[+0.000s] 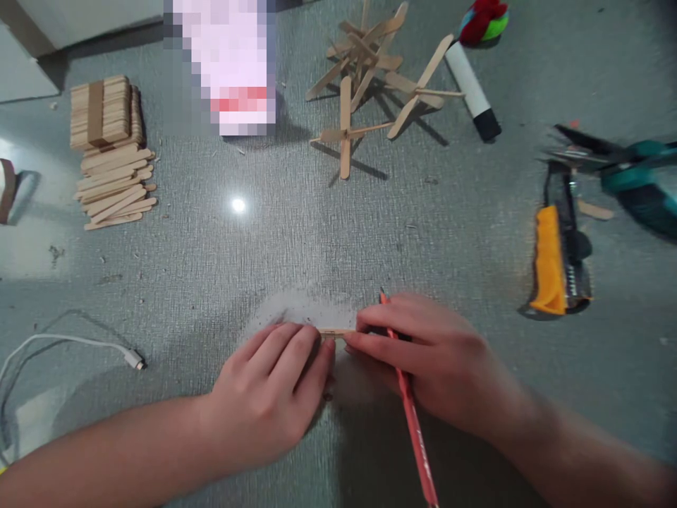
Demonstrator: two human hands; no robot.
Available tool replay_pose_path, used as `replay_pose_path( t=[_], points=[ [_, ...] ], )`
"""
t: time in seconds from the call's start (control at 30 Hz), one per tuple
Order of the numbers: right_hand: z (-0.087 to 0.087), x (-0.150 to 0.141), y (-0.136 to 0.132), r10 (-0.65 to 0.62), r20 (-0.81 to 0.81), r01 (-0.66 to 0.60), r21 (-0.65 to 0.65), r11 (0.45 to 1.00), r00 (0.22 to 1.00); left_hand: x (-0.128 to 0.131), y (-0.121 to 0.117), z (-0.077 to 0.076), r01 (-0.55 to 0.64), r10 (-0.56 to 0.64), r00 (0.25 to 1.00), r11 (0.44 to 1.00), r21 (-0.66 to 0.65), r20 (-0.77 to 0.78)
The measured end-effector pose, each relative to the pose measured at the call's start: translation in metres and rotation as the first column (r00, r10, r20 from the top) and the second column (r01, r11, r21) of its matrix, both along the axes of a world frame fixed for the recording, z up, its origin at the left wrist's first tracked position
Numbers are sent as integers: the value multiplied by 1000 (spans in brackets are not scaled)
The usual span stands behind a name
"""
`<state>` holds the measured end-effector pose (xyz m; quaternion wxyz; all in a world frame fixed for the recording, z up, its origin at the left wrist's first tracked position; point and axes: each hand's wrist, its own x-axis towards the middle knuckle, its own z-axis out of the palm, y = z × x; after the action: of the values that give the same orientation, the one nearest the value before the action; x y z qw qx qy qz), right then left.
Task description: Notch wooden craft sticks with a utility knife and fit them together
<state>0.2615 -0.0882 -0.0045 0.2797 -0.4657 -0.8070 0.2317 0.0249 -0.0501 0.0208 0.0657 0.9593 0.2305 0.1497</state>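
Observation:
A wooden craft stick (338, 332), held edge-up, spans the gap between my two hands near the front of the table, with small dark pencil-like marks on it. My left hand (275, 384) is closed on its left part, thumb and fingers pinching it. The right end is between the fingertips of my right hand (438, 353). Tucked between the fingers of that same hand is a red pencil (415, 423), its dark tip pointing away from me. Both ends of the stick are hidden by my fingers.
Crossed craft-stick assemblies (345, 130) stand at the back. Bundled sticks (113, 113) and loose sticks (116, 187) lie at left, above a white cable (79, 339). To the right are a yellow-black cutter (553, 261), teal-handled pliers (639, 169) and a white tube (470, 88).

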Motion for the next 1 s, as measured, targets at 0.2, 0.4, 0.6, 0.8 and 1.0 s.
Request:
replay_pose_path(
  t=[0.2, 0.4, 0.6, 0.8, 1.0],
  points=[
    [1, 0, 1, -17, -25, 16, -8, 1000, 1000, -2, -3, -1, 9, -9, 1000, 1000, -2, -4],
    [1, 1, 0, -40, -29, 39, -16, 999, 999, -2, -3, 0, 12, -12, 1000, 1000, 0, -18],
    [2, 1, -1, -33, -32, 31, -45, 998, 999, -1, -3, 0, 13, -13, 1000, 1000, 8, 7],
    [1, 1, -1, -47, -71, 46, -25, 999, 996, 1, -4, -1, 1, -1, 1000, 1000, -1, 7],
    [-1, 3, -2, -59, -72, 56, -36, 998, 996, 1, -4, 0, 1, -1, 1000, 1000, 0, 15]
  ],
)
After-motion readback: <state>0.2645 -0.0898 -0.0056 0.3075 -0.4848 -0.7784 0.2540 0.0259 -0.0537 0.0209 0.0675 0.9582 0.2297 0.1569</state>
